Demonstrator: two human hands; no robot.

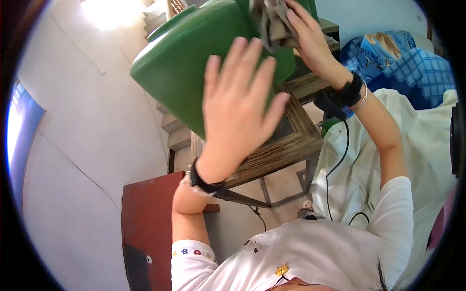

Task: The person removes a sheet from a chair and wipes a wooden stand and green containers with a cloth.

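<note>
A large, smooth green plastic object (179,63), its kind unclear because its top runs out of view, rests tilted on a table with a wood-grain top (272,153). My left hand (238,99) is in front of the green surface, slightly blurred, with fingers spread and nothing held. Whether its palm touches the plastic I cannot tell. At the top, my right hand (310,41) grips a crumpled grey-brown cloth (274,26) against or close to the green object's right part. Both wrists wear black bands.
A black cable (345,155) hangs down from near my right wrist. White fabric (388,116) drapes at the right, with blue patterned bedding (388,63) behind it. A red-brown wooden panel (150,218) stands at lower left. Stairs (177,131) rise behind the table.
</note>
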